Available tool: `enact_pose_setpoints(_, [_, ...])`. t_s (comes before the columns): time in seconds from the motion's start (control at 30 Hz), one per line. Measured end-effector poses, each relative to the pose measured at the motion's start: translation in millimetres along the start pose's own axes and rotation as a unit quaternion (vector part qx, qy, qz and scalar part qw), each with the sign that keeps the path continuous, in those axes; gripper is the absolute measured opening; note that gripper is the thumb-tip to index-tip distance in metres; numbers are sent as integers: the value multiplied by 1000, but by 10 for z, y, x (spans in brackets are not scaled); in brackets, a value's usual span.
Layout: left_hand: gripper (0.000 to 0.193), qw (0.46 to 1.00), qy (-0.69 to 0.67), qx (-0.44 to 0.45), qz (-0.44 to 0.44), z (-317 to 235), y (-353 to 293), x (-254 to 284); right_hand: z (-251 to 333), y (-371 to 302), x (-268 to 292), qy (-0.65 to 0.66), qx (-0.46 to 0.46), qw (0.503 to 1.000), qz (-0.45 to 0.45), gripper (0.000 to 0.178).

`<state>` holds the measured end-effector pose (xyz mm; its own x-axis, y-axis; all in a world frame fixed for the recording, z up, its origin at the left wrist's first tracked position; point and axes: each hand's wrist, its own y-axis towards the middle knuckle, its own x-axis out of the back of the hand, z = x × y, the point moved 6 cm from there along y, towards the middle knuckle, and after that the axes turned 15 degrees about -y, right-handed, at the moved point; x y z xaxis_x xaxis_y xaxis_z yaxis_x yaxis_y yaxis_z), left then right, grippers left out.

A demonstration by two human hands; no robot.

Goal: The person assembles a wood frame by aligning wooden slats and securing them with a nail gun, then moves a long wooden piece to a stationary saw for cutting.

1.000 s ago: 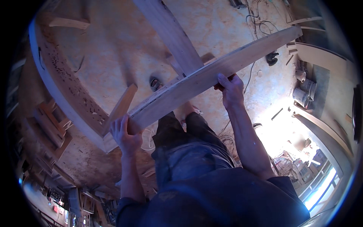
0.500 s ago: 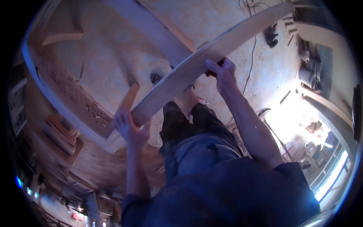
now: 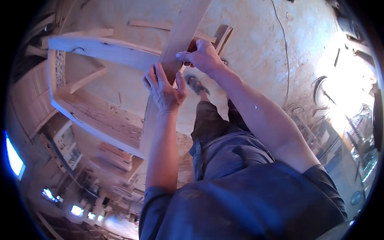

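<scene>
A long pale wooden plank [image 3: 182, 34] slants up from my hands and runs out past the far edge of the view. My left hand [image 3: 166, 90] grips its near end, fingers over the left edge and thumb at the right. Just beyond it, my right hand [image 3: 206, 58] holds the plank's right edge, with the thumb on the upper face and the other fingers curled beneath. Under and to the left of the plank lies a large wooden frame [image 3: 108, 49]. One frame rail [image 3: 149, 128] passes below my left hand; whether the plank touches it, I cannot tell.
Inside the frame lies a short loose board [image 3: 88, 79]. More wood strips [image 3: 150, 25] rest on the floor beyond it. Stacked boards [image 3: 116, 156] stand at the near left. A cable [image 3: 287, 52] runs along the floor to the right. My sandalled foot [image 3: 196, 85] is below the plank.
The plank has swung from a rightward slant to a steeper one pointing away from me. My hands have come closer together on it. The view has turned, bringing more of the frame into sight.
</scene>
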<state>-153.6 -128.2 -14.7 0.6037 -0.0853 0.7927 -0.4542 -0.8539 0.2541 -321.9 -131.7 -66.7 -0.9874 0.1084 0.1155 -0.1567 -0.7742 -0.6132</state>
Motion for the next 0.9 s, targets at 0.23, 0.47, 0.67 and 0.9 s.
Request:
enact_pose_setpoints(0.23, [65, 1000, 2, -11, -4, -50, -5, -50, -1280, -511, 793, 124, -134, 972, -150, 16])
enact_pose_setpoints(0.47, [67, 998, 56, -10, -17, -113, 5, -92, -2005, -861, 478, 155, -202, 958, -129, 15])
enact_pose_setpoints(0.67, [68, 995, 100, 22, -4, -74, 12, -107, -544, -227, 350, 134, 24, 985, -109, 31])
enact_pose_setpoints(0.9, [71, 988, 153, 25, 3, -77, 6, -153, 20, 86, 284, 140, -8, 983, -117, 24])
